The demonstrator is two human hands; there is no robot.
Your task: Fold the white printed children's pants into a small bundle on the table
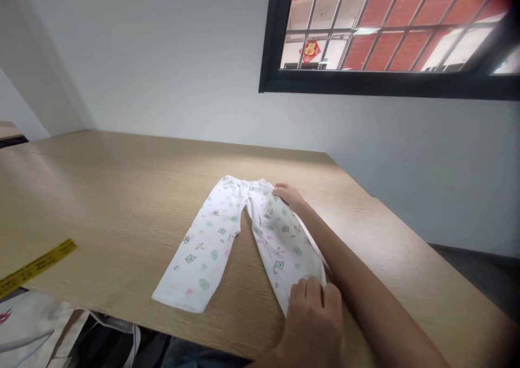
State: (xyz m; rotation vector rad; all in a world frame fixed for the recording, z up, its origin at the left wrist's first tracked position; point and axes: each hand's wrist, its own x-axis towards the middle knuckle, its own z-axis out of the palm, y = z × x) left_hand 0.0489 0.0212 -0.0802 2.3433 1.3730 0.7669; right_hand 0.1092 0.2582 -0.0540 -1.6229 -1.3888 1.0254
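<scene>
Located on the wooden table [101, 194], right of centre and close to the near edge: one pair of small printed trousers [211, 238], spread flat. Oriented with the waistband [244, 184] away from the body and both cuffs toward it; long axis running near-to-far, the two legs splayed into an inverted V. Placed on the right-hand leg [280, 238] only: both hands, one at each end of it. Right hand [288, 194] extended farthest out, palm down, fingers straight and laid flat on the fabric at the hip just below the waistband; relaxed, not clenched, no pinch visible. Left hand [314, 316] close to the body, resting on the cuff end of the same leg, fingers curled down over the hem; pressing or pinching not distinguishable from this angle. Right forearm [365, 292] lying along the outer seam, roughly parallel to that leg. Other leg [199, 259] untouched, angled off to the left, well apart from both hands, nearer the left hand than the right. Elsewhere: a yellow measuring strip [36, 265] at the left table edge, pale cloth [32, 324] below that edge, a barred window [385, 32] high on the wall.
</scene>
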